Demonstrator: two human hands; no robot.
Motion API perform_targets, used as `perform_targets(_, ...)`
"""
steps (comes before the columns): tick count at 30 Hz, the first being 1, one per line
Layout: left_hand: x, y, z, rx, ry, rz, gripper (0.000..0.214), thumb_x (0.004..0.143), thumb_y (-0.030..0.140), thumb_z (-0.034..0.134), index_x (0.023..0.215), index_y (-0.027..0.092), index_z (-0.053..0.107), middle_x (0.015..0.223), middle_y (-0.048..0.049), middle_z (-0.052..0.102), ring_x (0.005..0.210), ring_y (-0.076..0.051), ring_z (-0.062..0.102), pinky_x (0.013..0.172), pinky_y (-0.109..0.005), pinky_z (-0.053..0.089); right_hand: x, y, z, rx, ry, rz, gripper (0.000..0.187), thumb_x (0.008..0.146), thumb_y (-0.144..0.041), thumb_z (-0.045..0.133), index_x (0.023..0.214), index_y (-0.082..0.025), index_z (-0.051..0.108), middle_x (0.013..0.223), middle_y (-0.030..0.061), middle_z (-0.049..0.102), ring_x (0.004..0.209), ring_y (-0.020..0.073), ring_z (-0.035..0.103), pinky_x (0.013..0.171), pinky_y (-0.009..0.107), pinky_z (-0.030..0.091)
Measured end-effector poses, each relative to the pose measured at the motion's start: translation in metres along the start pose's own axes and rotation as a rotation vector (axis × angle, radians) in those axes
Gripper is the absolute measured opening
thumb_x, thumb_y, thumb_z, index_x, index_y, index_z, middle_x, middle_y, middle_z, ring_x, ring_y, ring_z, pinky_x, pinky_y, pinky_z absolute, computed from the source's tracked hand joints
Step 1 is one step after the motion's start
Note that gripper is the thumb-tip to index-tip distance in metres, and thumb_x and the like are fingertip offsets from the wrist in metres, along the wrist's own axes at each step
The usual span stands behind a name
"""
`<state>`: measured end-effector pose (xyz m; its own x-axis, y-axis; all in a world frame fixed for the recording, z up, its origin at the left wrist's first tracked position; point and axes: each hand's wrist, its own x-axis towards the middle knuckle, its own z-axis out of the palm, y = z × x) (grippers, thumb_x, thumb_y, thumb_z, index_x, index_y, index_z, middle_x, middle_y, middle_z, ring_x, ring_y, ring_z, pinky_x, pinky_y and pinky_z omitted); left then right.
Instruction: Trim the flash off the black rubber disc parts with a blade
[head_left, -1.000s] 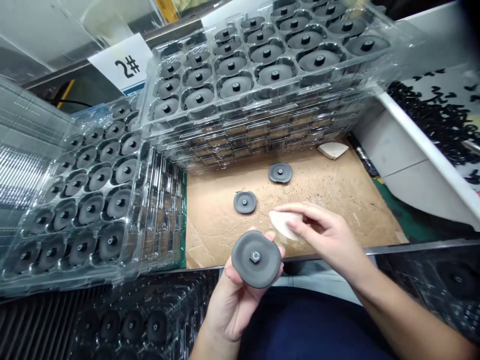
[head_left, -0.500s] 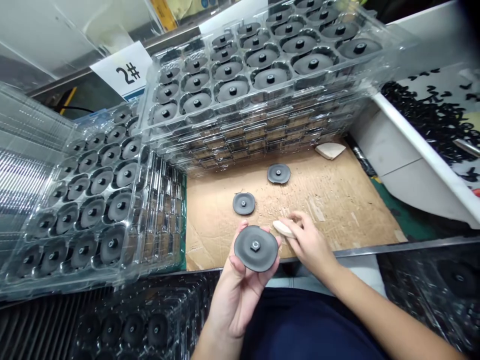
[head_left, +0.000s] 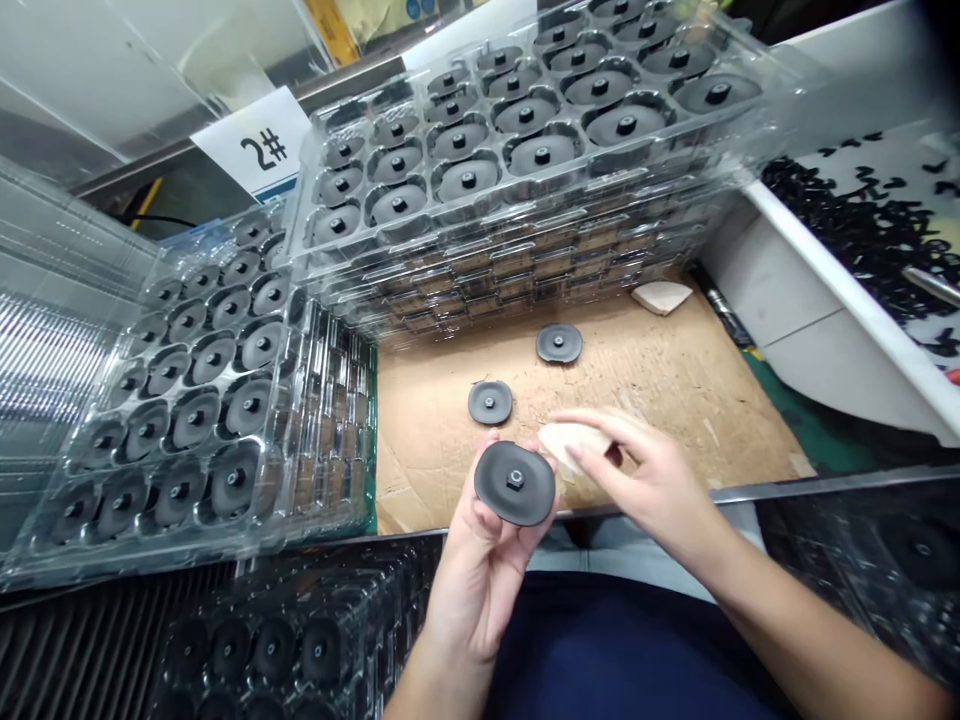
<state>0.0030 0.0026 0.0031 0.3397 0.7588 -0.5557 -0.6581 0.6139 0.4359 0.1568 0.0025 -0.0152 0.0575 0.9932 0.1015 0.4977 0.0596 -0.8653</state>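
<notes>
A dark grey, rounded disc-like part [head_left: 495, 482] with a small hexagonal stud at its centre rests in my left hand [head_left: 480, 560], whose fingers and thumb hold it by the rim. Close to its right edge, my right hand [head_left: 645, 480] pinches a flat cream-white pad [head_left: 574, 445] between thumb and fingers. Whether the pad touches the disc I cannot tell. Beyond my hands, two similar parts lie on the cardboard: a nearer disc [head_left: 490, 403] and a farther disc [head_left: 559, 343].
A stack of clear plastic trays [head_left: 480, 260] full of discs stands behind the cardboard [head_left: 420, 470]; another tray stack [head_left: 262, 500] is at left. A second cream pad [head_left: 661, 297] lies back right. Small black pieces [head_left: 847, 220] fill a white-edged bin at right.
My right hand has turned the pad so that its broad face shows, and has shifted slightly right and up. The disc in my left hand has tilted a little.
</notes>
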Motion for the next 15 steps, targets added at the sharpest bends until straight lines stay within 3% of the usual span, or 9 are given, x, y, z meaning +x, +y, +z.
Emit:
perform_targets(2, 0.000, -0.003, 0.001, 0.052, 0.007, 0.016, 0.071, 0.061, 0.034, 0.078, 0.126, 0.025, 0.052, 0.113, -0.0073, 0.068, 0.106, -0.023, 0.062, 0.090, -0.031, 0.051, 0.003, -0.029, -0.009, 0.052, 0.120, -0.117, 0.026, 0.090, -0.020, 0.047, 0.113, -0.019, 0.058, 0.107, 0.0061, 0.066, 0.095, 0.0183, 0.061, 0.077, 0.030, 0.049)
perform_targets(4, 0.000, -0.004, 0.000, 0.114, 0.054, 0.011, 0.062, 0.062, 0.033, 0.078, 0.121, 0.023, 0.057, 0.107, -0.0062, 0.070, 0.103, -0.021, 0.063, 0.091, -0.029, 0.050, 0.001, -0.052, -0.011, 0.035, 0.081, -0.267, 0.026, 0.090, -0.015, 0.044, 0.111, -0.013, 0.059, 0.100, 0.0088, 0.067, 0.090, 0.0203, 0.060, 0.079, 0.035, 0.047)
perform_targets(8, -0.001, -0.004, -0.003, 0.178, 0.114, 0.073, 0.058, 0.059, 0.027, 0.081, 0.114, 0.027, 0.061, 0.110, -0.0030, 0.068, 0.101, -0.019, 0.063, 0.086, -0.023, 0.050, 0.003, -0.064, -0.008, 0.057, -0.279, -0.233, 0.022, 0.088, -0.011, 0.044, 0.097, -0.014, 0.064, 0.081, 0.0044, 0.067, 0.073, 0.0168, 0.060, 0.067, 0.030, 0.047)
perform_targets(9, -0.001, -0.004, -0.003, 0.183, 0.099, 0.095, 0.058, 0.056, 0.027, 0.082, 0.112, 0.026, 0.063, 0.108, -0.0028, 0.069, 0.098, -0.018, 0.064, 0.083, -0.022, 0.051, 0.006, -0.064, -0.007, 0.057, -0.284, -0.223, 0.022, 0.088, -0.011, 0.044, 0.095, -0.014, 0.065, 0.082, 0.0040, 0.067, 0.073, 0.0166, 0.060, 0.067, 0.029, 0.047)
perform_targets(13, -0.003, -0.004, 0.000, 0.187, 0.026, 0.067, 0.054, 0.056, 0.029, 0.083, 0.107, 0.024, 0.066, 0.097, -0.0025, 0.072, 0.089, -0.016, 0.065, 0.082, -0.020, 0.050, 0.011, -0.061, -0.003, 0.019, -0.006, -0.344, 0.026, 0.090, -0.012, 0.040, 0.101, -0.008, 0.062, 0.087, 0.0100, 0.066, 0.078, 0.0196, 0.058, 0.072, 0.033, 0.044)
perform_targets(15, -0.005, -0.001, -0.002, 0.163, 0.021, 0.061, 0.056, 0.056, 0.029, 0.082, 0.109, 0.027, 0.065, 0.104, -0.0025, 0.071, 0.097, -0.018, 0.064, 0.088, -0.023, 0.049, 0.004, -0.059, -0.008, 0.068, -0.102, -0.384, 0.024, 0.090, -0.011, 0.040, 0.101, -0.010, 0.062, 0.086, 0.0077, 0.066, 0.075, 0.0171, 0.056, 0.072, 0.030, 0.044)
